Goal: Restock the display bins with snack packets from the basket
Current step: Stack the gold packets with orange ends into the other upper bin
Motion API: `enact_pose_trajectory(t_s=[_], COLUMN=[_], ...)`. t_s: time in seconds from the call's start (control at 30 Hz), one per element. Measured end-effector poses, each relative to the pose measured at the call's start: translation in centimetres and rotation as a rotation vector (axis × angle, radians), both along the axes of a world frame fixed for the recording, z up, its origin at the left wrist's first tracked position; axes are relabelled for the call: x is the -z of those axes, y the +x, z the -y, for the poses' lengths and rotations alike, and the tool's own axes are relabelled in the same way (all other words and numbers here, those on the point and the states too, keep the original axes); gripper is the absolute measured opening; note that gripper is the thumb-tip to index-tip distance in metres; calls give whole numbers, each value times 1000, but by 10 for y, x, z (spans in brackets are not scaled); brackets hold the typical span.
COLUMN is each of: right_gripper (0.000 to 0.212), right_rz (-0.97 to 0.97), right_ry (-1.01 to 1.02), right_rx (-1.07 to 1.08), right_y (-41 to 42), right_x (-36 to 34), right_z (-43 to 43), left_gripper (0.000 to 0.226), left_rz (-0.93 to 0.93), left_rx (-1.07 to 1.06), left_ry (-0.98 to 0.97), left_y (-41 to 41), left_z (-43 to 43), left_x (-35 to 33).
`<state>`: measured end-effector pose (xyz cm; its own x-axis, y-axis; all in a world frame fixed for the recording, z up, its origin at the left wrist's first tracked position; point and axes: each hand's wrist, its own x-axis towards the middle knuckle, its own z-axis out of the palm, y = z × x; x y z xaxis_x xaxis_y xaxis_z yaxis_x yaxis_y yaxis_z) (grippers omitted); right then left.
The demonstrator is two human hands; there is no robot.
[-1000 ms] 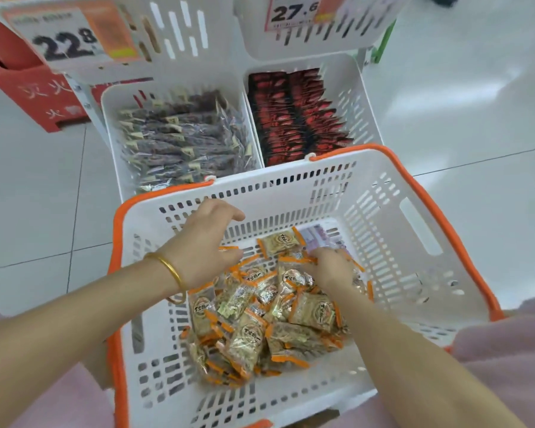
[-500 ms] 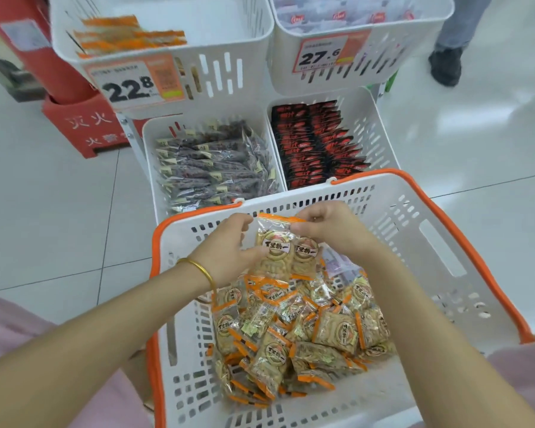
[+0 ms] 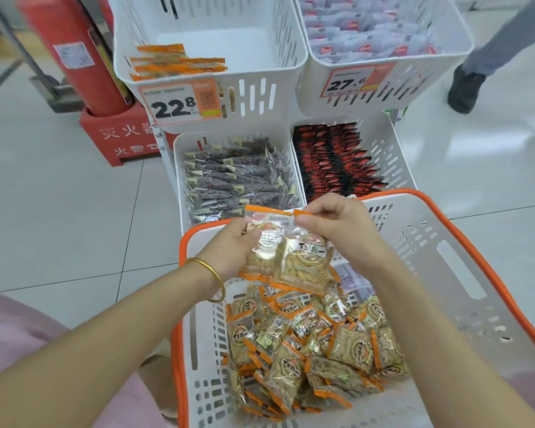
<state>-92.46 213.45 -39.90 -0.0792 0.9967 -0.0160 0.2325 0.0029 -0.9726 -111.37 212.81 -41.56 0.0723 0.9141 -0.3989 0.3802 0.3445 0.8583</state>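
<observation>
Two snack packets (image 3: 286, 257) pinched at their top edges between left hand (image 3: 229, 251) and right hand (image 3: 337, 230), above the basket (image 3: 476, 257)

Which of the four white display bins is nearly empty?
The upper-left bin, tagged 22.8: only a few orange-edged packets lie inside, while the other three are well stocked.

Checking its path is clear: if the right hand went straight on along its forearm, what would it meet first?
Likely the dark packets in the lower left bin, just past the basket rim. The right hand grips the snack packets with the left hand. Depth is unclear; it might pass above them.
</observation>
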Motion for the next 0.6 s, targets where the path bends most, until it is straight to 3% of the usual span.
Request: enact_pose_trajectory(t_s=[0.07,0.13,0.2,0.27,0.33,0.4,0.5,0.6], right_gripper=[21,21,20,20,13,22,44,22], right_rz=[49,40,1,15,62,51,-37,8], right_ry=[113,167,167,192,216,119,-135,-69], right_rx=[76,134,146,129,112,21,-292,-391], right_y=[-12,-19,-26,-35,-39,-36,-30,-48], right_x=[3,4,4,1,-5,-20,-55,-94], right_z=[0,-2,-3,-3,-8,-17,-41,-70], left_gripper=[31,58,77,82,87,92,104,103], left_rz=[137,206,58,-102,-133,-64,14,-17], left_rx=[3,39,182,276,292,297,276,219], left_ry=[-49,-90,-6,107,148,172,220,334], left_y=[4,7,7,7,3,-3,-19,-36], left_z=[4,4,7,10,8,1,-25,-53], left_x=[-6,-8,-13,-16,-20,-34,-59,-91])
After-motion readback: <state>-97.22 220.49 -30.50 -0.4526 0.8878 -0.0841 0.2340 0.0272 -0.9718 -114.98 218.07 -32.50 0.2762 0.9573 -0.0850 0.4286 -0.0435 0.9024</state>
